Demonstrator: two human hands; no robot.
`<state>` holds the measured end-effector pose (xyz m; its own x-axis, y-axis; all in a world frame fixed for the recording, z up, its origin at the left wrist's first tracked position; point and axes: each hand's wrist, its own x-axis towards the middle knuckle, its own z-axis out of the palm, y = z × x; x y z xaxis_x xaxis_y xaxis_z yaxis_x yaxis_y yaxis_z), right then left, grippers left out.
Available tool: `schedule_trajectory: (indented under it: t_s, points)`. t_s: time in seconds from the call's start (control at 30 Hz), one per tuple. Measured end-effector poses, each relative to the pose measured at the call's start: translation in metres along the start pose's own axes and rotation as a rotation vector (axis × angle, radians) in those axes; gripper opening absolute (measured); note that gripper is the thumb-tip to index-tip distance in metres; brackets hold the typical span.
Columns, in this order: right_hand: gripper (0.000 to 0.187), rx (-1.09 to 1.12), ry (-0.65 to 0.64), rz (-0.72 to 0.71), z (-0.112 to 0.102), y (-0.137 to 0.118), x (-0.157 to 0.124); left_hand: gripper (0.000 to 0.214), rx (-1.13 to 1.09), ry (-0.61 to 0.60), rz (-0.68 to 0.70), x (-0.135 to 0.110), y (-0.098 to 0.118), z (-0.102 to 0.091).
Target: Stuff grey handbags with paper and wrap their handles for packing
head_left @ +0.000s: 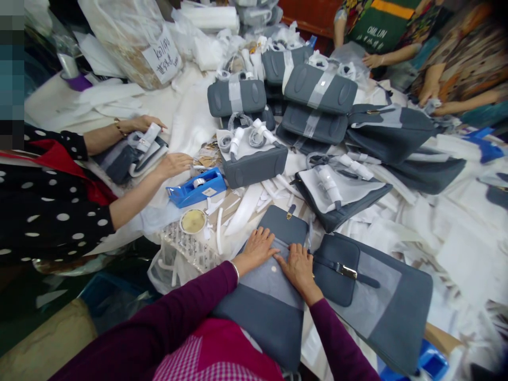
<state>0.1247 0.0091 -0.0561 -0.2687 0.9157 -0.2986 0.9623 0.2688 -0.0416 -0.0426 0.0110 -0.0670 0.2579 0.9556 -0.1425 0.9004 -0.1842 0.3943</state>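
In front of me lies a dark grey handbag [262, 333] with a pale translucent sheet [265, 286] across its middle. Its flap [283, 225] points away from me and carries a small gold clasp. My left hand [257, 248] rests flat on the sheet's upper edge, fingers stretched toward the right. My right hand [298, 269] lies beside it, fingers spread on the same edge, thumb near the left hand's fingertips. Neither hand grips anything visible. Just right of my right hand is a second grey handbag [405, 286] with a strap, a metal buckle and a similar sheet.
Several wrapped grey bags [317, 90] are stacked toward the back. A blue tape dispenser [197, 188] and a round tin [192, 221] stand left of my bag. A co-worker's hands [172, 165] handle another bag at left; others work at back right. White scraps [246, 206] litter the table.
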Motion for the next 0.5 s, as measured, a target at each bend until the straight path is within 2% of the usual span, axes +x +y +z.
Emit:
schedule_trajectory:
  t_s: [0.17, 0.27, 0.5]
  points:
    - [0.050, -0.005, 0.015, -0.010, -0.001, 0.002, -0.003, 0.039, 0.007, 0.009, -0.025, -0.002, 0.000, -0.002]
    - [0.047, 0.012, 0.034, -0.038, -0.003, 0.004, -0.005, 0.038, -0.006, 0.010, 0.012, -0.003, 0.000, -0.005]
    - [0.044, 0.111, -0.092, -0.075, 0.010, 0.015, -0.013, 0.044, 0.006, 0.006, 0.134, -0.010, -0.006, -0.001]
